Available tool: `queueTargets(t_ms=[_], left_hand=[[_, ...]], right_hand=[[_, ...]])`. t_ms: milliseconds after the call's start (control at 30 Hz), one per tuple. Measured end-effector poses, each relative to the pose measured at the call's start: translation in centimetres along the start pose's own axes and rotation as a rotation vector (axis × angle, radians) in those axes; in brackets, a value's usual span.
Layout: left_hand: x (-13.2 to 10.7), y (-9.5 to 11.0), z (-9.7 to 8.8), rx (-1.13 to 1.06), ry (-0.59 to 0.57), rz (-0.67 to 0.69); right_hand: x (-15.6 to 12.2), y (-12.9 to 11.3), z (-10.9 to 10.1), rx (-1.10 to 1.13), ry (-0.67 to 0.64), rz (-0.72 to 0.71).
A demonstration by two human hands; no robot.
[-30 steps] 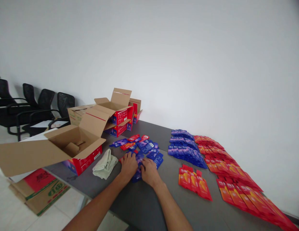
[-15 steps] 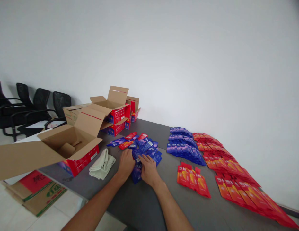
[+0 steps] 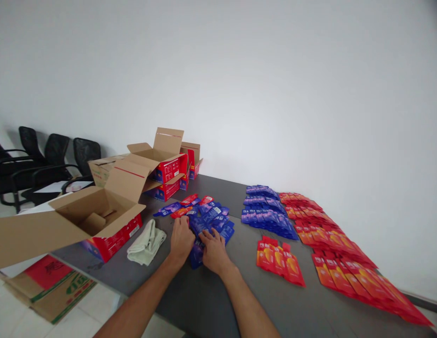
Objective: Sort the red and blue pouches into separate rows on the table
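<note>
My left hand (image 3: 182, 239) has its fingers curled closed at the left edge of a blue pouch (image 3: 196, 254) at the near end of a loose pile. Its fingertips are partly hidden. On the same pouches rests my right hand (image 3: 215, 249), palm down, fingers apart and slightly bent. Beyond both hands the blue pouches (image 3: 211, 213) overlap at mixed angles, some showing a white label. Several red pouches (image 3: 183, 211) lie at the pile's far left. A folded pale cloth (image 3: 147, 242) sits left of my left hand.
An open carton (image 3: 121, 232) stands at the left, with stacked cartons (image 3: 165, 172) behind. To the right are overlapping rows of blue pouches (image 3: 267, 217), rows of red pouches (image 3: 348, 272), and a small red group (image 3: 279, 259). Black chairs (image 3: 86, 152) stand far left.
The view has shifted slightly, so most things sit a little further left. Both hands stay at the near blue pouches; the left fingers appear more tightly curled.
</note>
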State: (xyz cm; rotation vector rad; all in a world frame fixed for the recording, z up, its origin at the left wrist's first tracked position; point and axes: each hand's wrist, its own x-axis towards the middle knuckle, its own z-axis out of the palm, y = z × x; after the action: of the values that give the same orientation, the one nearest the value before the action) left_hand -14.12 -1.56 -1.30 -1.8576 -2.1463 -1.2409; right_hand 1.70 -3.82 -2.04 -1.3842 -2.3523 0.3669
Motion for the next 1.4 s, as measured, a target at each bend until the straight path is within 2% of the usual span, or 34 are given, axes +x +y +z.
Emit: queueTargets(t_ms=[100,200,333,433,533,600,633,733,800,867,933,1100,1267,1400], left_hand=[[-0.1,1.3,-0.6,-0.086,0.099,0.123],[-0.6,2.8,-0.1,-0.159,0.095,0.229],[-1.9,5.4,1.8,-0.255,0.015,0.357],[-2.8,7.7,2.9,-0.369,-0.068,0.42],[-3.1,9.7,3.3,-0.562,-0.216,0.473],[-3.1,10.6,3.7,-0.688,-0.291,0.428],[-3.0,10.8,4.0,-0.735,-0.298,0.354],[-2.8,11.3,5.3,-0.82,-0.291,0.022],[-2.9,11.4,6.3,-0.885,-0.428,-0.111],[-3.1,11.5,7.0,-0.967,-0.618,-0.112],[-3.2,11.5,7.3,-1.021,-0.693,-0.097],[-2.8,11.2,7.1,-1.038,-0.621,-0.163],[-3.0,11.1,7.5,-1.024,-0.615,-0.202],[-3.5,11.5,7.7,-1.049,-0.602,-0.245]], right_hand=[[0.1,0.0,-0.3,0.13,0.086,-0.009],[0.3,-0.1,-1.5,0.412,0.238,0.055],[0.2,0.5,-4.0,0.814,0.276,0.142],[-0.5,2.1,-5.4,0.969,0.313,0.215],[-1.6,4.5,-6.2,1.089,0.365,0.287],[-2.4,6.2,-6.5,1.123,0.419,0.324],[-2.8,6.9,-6.6,1.124,0.453,0.331],[-3.5,8.3,-6.7,1.115,0.553,0.317],[-3.8,8.5,-6.7,1.105,0.599,0.301],[-3.9,8.4,-6.8,1.077,0.62,0.29],[-3.9,8.2,-6.9,1.035,0.609,0.29],[-3.9,8.1,-6.4,0.918,0.499,0.327],[-4.1,8.3,-5.6,0.856,0.501,0.394],[-4.5,8.4,-5.9,0.752,0.455,0.458]])
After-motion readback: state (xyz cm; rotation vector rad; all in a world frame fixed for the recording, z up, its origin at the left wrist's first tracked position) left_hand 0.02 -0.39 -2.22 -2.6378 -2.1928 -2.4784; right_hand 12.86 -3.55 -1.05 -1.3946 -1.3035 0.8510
